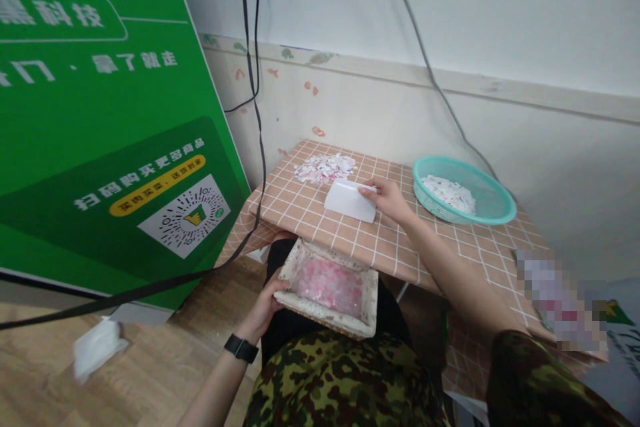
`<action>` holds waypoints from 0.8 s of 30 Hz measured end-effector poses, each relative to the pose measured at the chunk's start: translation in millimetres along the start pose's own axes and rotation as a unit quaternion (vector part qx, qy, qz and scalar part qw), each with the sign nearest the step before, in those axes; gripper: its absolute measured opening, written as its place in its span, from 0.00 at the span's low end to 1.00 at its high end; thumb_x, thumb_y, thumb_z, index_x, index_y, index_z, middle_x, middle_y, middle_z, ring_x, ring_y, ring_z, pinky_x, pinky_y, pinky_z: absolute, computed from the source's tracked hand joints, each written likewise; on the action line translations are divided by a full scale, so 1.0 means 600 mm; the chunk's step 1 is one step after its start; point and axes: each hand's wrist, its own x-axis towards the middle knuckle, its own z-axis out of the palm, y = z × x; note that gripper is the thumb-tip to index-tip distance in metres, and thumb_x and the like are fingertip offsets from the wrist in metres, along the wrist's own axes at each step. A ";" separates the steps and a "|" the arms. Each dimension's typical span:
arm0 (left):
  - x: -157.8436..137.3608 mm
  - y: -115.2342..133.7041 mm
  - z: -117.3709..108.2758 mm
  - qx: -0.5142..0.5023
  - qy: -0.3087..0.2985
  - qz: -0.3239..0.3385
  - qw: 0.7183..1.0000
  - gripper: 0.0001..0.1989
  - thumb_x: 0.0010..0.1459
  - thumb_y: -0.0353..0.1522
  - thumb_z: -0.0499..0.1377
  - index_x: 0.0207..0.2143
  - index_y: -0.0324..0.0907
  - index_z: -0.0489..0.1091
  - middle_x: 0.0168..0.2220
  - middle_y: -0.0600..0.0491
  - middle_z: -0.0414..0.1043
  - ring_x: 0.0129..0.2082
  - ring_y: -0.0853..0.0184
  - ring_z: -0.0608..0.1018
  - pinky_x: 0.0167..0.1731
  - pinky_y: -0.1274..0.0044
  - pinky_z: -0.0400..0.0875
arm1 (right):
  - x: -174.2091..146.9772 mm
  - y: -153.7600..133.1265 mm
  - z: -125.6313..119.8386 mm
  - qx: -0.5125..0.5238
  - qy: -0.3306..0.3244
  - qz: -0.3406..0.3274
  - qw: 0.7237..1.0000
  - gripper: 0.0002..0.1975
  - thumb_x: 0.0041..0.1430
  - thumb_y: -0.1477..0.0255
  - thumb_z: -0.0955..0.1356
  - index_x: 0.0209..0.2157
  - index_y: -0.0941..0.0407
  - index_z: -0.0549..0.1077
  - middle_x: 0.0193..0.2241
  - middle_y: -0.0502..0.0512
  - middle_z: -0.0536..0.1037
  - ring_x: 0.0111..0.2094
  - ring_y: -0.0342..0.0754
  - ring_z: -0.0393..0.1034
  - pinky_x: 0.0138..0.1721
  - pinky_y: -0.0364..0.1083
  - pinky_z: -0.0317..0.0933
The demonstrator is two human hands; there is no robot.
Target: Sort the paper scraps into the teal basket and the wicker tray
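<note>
My left hand [269, 299] grips the left rim of a shallow, off-white rectangular tray [369, 307] on my lap, just under the table edge. Pink and whitish material [327, 285] covers the tray's bottom; I cannot make out what it is. Over the table, my right hand [386, 199] pinches the right edge of a flat white sheet [350, 201], thumb on top. Behind the sheet lies a loose heap of small white and pink pieces [325, 167]. To the right of my right hand stands a turquoise plastic basket [493, 203] with small white pieces [450, 195] in it.
The table has a brown checked cloth [300, 213]. A tall green panel [100, 113] stands left, with a black strap [259, 147] hanging before it. A grey cable [425, 47] runs down the wall. A white plastic bag [99, 349] lies on the floor. A blurred-out item [557, 300] lies at the table's right.
</note>
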 end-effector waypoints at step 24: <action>0.000 0.001 0.001 0.002 -0.013 0.012 1.000 0.20 0.46 0.35 0.60 0.44 0.42 0.71 0.34 0.52 0.74 0.29 0.64 0.74 0.29 0.73 0.67 | 0.017 -0.088 -0.056 -0.201 -0.087 -0.136 0.966 0.13 0.57 0.67 0.63 0.37 0.55 0.77 0.28 0.54 0.78 0.28 0.46 0.70 0.30 0.44 0.56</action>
